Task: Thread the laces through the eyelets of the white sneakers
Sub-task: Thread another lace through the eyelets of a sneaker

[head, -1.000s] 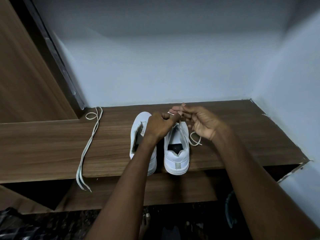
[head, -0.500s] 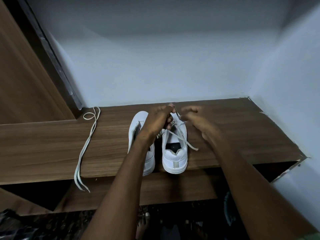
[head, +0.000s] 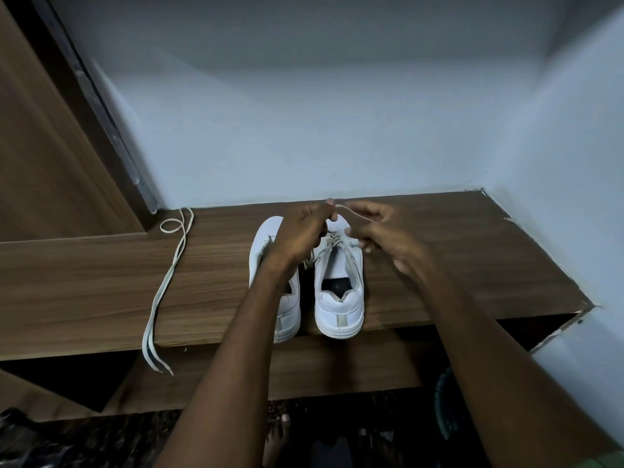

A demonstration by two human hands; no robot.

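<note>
Both hands pinch the right white sneaker's (head: 339, 282) cream lace (head: 351, 214) taut, left hand (head: 300, 234) grip tight, right hand (head: 381, 231) looser, pulling slack through eyelets.

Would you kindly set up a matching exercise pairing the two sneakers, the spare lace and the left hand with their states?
Things:
1. right sneaker
2. left sneaker
3. loose lace
4. left hand

States:
A. lies alone on the wooden shelf, ends hanging over its edge
B. pinches a lace end
C. partly laced
D. partly hidden under a forearm

Pairs: 1-C, 2-D, 3-A, 4-B
</note>
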